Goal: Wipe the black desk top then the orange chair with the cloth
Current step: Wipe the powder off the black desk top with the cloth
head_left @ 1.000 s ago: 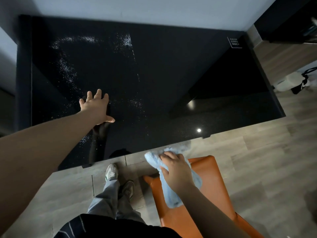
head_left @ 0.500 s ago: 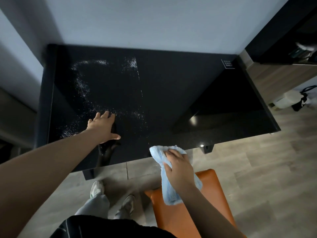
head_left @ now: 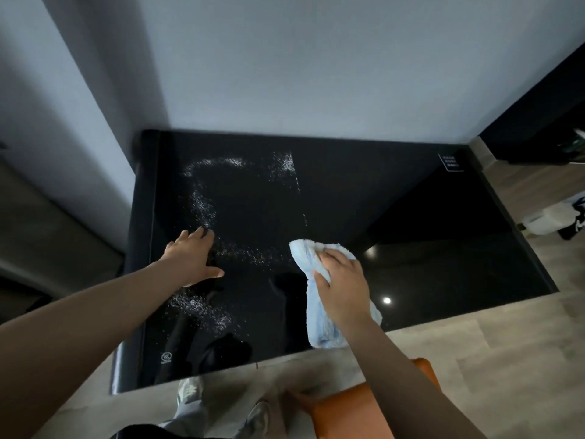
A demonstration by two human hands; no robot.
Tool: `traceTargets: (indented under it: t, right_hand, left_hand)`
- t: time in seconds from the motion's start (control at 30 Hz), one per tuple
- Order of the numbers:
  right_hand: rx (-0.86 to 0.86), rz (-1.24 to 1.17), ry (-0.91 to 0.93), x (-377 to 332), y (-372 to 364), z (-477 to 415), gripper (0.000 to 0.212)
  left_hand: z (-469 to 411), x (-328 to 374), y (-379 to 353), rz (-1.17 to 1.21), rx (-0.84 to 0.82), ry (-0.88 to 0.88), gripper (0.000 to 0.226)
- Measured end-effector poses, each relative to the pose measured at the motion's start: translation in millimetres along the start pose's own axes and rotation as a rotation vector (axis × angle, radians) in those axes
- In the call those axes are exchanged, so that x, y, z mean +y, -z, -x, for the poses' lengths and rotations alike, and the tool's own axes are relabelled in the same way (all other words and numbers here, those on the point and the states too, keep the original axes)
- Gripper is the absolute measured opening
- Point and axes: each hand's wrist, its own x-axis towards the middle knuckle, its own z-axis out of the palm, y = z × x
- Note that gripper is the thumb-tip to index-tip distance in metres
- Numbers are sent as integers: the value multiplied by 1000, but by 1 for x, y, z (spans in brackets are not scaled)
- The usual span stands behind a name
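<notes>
Since half a second ago the right hand (head_left: 342, 286) has carried the pale blue cloth (head_left: 319, 324) away from the orange chair (head_left: 338, 413) and over the near edge of the black desk top (head_left: 395, 191). It now sits right of centre, near the front. Its fingers curl round the bunched upper part of the cloth, and a loose tail trails back towards the near edge. Whether the cloth presses on the surface or hangs just above it cannot be told. The left hand (head_left: 193, 258) lies flat on the desk to the left, fingers straight and holding nothing, among the white specks (head_left: 202, 204) that run in a rough ring from the far left towards the near edge. The chair stands on the floor near the person, partly under the right forearm. Judging by this, the desk wipe is only starting and the chair is not yet wiped. The next move calls for pressing the cloth down and sweeping it left through the specks, gathering rather than scattering them, and the left hand lies in that path.
</notes>
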Motion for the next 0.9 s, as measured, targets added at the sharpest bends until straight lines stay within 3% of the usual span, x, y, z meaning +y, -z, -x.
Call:
traceTargets:
  t: [0.43, 0.67, 0.9]
  right_hand:
    - [39, 51, 46, -32, 5, -102, 40]
    - [23, 67, 136, -25, 10, -190, 36]
    - [-21, 113, 194, -23, 7, -278, 34]
  left_hand:
    - [-53, -20, 17, -31, -47, -35, 116]
    - [-99, -9, 26, 18, -59, 75, 140]
    - [-142, -5, 37, 40, -65, 164, 143]
